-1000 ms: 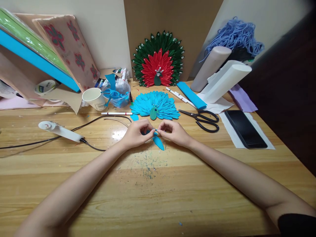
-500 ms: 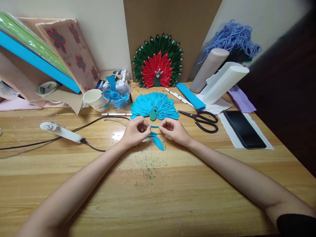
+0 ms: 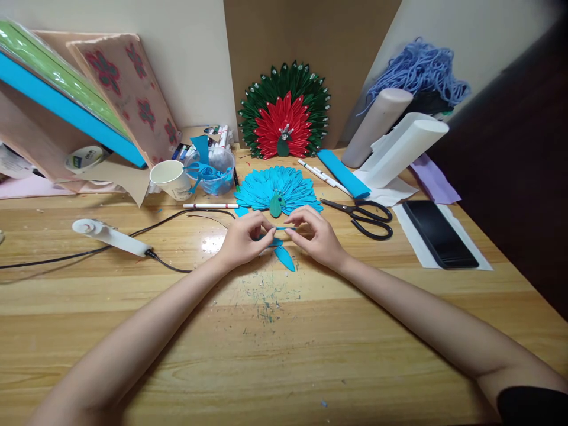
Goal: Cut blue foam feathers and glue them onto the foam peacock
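Note:
Thumb and forefinger of my left hand (image 3: pixel 248 236) are closed on a narrow blue paper strip (image 3: pixel 284 228), which points to the right. At its free end, my right hand (image 3: pixel 320 239) has thumb and forefinger apart; whether it touches the strip is unclear. Just below lies a pointed blue paper petal (image 3: pixel 284 258) on the table, with more blue paper partly hidden by my left hand. Directly behind my hands is a blue paper peacock (image 3: pixel 276 189) with a green head piece. A pair of black-handled scissors (image 3: pixel 368 216) rests to the right.
A green-and-red peacock (image 3: pixel 284 112) leans on a brown board. At left are a glue gun (image 3: pixel 110 236) with its cord, a paper cup (image 3: pixel 169 179) and a tub of blue scraps (image 3: pixel 217 177). A phone (image 3: pixel 439 234) and paper rolls (image 3: pixel 402 148) are at right.
My right thumb and forefinger have spread apart from their pinch on the strip. My left hand has shifted slightly right, still pinching it.

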`<state>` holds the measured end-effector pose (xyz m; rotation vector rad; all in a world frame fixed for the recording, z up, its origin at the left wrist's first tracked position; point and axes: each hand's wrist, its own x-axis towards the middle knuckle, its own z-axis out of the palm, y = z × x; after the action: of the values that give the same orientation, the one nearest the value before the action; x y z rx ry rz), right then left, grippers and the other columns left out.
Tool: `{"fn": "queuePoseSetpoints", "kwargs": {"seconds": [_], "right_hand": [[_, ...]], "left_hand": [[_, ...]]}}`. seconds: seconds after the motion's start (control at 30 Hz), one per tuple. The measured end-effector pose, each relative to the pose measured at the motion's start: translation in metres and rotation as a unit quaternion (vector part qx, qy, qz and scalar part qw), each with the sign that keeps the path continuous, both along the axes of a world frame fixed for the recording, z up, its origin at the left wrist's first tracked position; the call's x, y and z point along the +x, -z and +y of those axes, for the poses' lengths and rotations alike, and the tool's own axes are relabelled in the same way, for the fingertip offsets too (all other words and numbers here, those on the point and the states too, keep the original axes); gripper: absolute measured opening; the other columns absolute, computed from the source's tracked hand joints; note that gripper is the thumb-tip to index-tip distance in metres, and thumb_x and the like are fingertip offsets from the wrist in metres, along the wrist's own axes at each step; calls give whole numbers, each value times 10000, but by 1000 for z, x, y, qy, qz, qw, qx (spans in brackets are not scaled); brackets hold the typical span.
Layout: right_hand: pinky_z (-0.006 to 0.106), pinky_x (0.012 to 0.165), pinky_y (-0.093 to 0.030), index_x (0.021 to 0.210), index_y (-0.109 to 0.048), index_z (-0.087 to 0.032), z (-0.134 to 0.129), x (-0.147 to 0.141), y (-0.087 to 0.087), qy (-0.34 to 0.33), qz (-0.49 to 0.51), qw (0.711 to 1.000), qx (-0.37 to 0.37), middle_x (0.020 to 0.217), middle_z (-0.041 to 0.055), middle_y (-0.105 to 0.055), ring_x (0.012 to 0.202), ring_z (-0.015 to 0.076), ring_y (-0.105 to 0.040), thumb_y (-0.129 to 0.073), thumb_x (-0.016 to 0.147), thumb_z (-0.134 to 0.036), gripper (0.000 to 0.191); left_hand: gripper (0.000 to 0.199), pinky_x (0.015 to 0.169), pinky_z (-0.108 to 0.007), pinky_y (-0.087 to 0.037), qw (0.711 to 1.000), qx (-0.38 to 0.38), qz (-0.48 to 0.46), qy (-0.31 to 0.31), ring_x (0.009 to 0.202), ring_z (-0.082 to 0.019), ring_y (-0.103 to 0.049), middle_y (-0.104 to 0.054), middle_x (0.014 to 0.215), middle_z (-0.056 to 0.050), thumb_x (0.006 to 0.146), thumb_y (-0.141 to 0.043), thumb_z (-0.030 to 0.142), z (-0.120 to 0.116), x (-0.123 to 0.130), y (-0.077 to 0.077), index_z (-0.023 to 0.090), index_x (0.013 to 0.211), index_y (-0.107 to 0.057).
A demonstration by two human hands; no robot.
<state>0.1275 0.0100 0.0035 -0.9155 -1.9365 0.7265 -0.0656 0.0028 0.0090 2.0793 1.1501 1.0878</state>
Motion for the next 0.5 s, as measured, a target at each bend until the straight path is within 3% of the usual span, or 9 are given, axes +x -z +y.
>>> {"fn": "queuePoseSetpoints", "kwargs": {"seconds": [0.13,0.5], "right_hand": [[345,753,-453,832,-571,-205,-3,-1,-2,-14,-51,997,64,836,43,-593,847,190,-548,-566,837,-236,32],[342,725,-437,819,-527,-200,-3,-2,0,-5,-81,992,92,810,47,-579,808,191,-530,-526,855,-202,36]], "left_hand": [[144,572,-233,-383,998,27,50,24,615,-111,-495,-588,699,-27,823,-551,264,-2,1,0,161,763,-633],[177,651,-249,-424,995,49,75,35,713,-132,-560,-639,805,-52,858,-524,291,-3,1,-2,165,848,-649]]}}
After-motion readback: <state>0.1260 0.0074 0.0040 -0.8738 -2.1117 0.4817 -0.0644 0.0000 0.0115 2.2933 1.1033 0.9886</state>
